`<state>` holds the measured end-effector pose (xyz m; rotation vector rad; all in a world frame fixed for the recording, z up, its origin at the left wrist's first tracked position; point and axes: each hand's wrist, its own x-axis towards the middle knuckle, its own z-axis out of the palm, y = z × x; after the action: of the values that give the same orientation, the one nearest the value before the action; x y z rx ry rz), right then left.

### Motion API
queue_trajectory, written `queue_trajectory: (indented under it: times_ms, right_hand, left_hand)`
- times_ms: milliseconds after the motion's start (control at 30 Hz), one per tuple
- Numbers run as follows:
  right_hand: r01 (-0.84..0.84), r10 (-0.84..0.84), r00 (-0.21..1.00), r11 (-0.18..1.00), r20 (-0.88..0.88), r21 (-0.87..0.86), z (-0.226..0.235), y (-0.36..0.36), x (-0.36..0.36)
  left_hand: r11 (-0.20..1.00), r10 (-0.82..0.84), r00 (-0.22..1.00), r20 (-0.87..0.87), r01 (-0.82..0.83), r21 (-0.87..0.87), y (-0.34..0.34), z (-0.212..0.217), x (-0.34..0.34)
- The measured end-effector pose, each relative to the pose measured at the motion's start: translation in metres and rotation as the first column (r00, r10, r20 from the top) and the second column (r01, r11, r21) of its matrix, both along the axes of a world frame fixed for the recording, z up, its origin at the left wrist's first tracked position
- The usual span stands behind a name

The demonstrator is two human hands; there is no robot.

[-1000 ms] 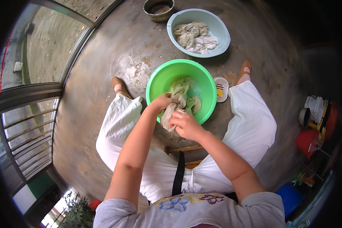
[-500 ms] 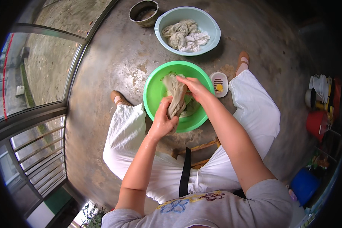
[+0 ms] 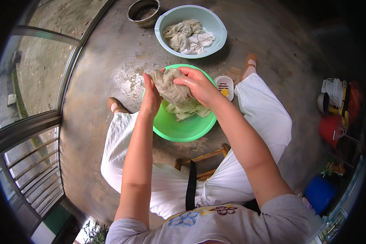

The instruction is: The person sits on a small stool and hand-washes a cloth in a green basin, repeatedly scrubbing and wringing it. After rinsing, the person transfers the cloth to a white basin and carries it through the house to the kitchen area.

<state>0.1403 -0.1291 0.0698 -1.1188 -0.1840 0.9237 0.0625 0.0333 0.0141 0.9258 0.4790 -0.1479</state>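
A wet beige cloth is lifted above a green plastic basin that stands on the concrete floor between my knees. My left hand grips the cloth's left side. My right hand clasps it from the right and top. The lower end of the cloth hangs down into the basin, where more pale cloth lies. I sit on a low wooden stool.
A light blue basin with several wrung pale cloths stands beyond the green one. A small metal pot sits to its left. A white soap dish lies right of the green basin. Railing at left; red and blue containers at right.
Both hands have raised the cloth out of the green basin and bunched it together between them, higher than a second ago.
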Motion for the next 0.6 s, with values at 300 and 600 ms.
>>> queue_trajectory:
  times_ms: [300, 600]
  right_hand:
    - [0.509, -0.26, 0.788, 0.786, 0.558, -0.352, -0.128, -0.062, 0.033]
    - [0.439, 0.452, 0.753, 0.197, 0.478, -0.877, -0.326, -0.181, -0.012]
  left_hand:
    - [0.962, 0.251, 0.924, -0.29, -0.203, 0.185, -0.043, -0.104, -0.034]
    - [0.842, 0.075, 0.91, -0.407, 0.161, 0.514, -0.083, -0.166, -0.05]
